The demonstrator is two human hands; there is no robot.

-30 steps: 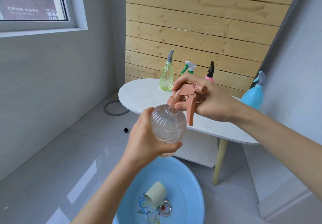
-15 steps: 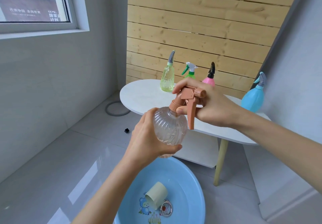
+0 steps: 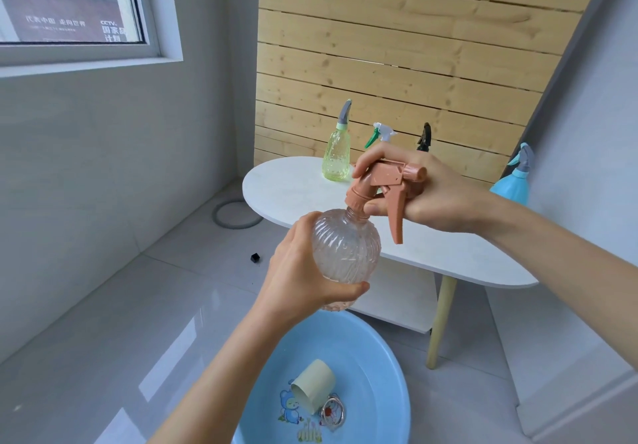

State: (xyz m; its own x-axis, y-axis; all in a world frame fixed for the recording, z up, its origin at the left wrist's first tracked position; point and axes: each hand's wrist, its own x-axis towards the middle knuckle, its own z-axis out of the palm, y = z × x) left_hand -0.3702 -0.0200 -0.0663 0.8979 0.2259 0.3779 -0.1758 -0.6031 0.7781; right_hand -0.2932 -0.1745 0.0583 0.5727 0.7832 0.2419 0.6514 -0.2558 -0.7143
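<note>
Looking past a white oval surface (image 3: 286, 184) carrying a green bottle (image 3: 336, 157) and a blue bottle (image 3: 511, 184), then down to a light blue basin (image 3: 376, 374) on the floor, with a pale cup (image 3: 312, 386) lying on its side inside. Holding a spray bottle (image 3: 348, 247) in the air, in front of the surface and above the basin's far rim. Clear, ribbed, round-bellied, apparently empty, leaning right at the top. Gripping the belly with the left hand (image 3: 300, 271), fingers curled round it. Closing the right hand (image 3: 438, 195) over the salmon trigger head (image 3: 386, 181), thumb under the collar. Seemingly early on: head seated on the neck, not lifted off. Cannot tell whether loosening or tightening. Probably left: removing the head and filling.
</note>
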